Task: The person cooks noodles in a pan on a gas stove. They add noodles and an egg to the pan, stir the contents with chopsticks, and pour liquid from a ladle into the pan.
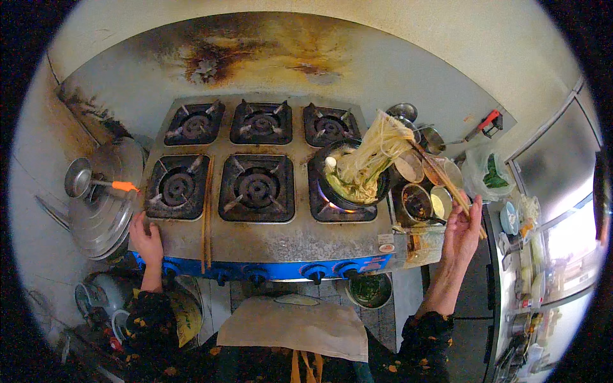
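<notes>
My right hand grips a pair of long wooden chopsticks at their near ends. From their far ends hangs a bundle of pale noodles, stretched down into a dark pot. Green vegetables and a round white piece show in the pot. Flame burns under it on the front right burner of the gas stove. My left hand rests on the stove's front left corner, holding nothing that I can see. Another pair of long chopsticks lies across the stovetop between two burners.
Large metal lids and a ladle with an orange handle stand left of the stove. Seasoning containers crowd its right side. A red-handled tool hangs on the wall. Below the blue control panel sits a pot of greens.
</notes>
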A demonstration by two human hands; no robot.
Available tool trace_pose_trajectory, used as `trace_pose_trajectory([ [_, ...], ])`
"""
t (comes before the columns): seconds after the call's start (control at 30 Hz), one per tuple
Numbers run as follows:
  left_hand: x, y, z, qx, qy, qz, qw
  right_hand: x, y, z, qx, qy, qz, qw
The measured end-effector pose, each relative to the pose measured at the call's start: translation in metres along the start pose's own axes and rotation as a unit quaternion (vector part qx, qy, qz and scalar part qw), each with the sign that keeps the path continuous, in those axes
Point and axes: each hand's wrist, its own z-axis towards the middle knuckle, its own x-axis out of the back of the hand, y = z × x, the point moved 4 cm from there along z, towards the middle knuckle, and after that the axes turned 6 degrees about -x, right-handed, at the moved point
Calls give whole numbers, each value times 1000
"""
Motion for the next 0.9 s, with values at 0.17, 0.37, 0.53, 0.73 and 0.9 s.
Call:
trace_pose_trajectory([
  [0.17, 0, -2, -2, -3, 6, 1, 1000, -14, -2, 6, 14, -27, -56, 998],
  [0.37, -3, -1, 0, 3, -1, 15, 1000, -30, 10, 8, 3, -50, -247, 968],
  [0.53, -2, -1, 1, 9, -1, 1, 1000, -45, -11, 12, 73, -95, -363, 924],
  [0.73, 0, -3, 0, 8, 2, 13, 1000, -63, -27, -7, 16, -145, -437, 888],
  [0.9, -1, -2, 0, 1, 10, 12, 1000, -19, 36, 10, -100, -164, -373, 908],
])
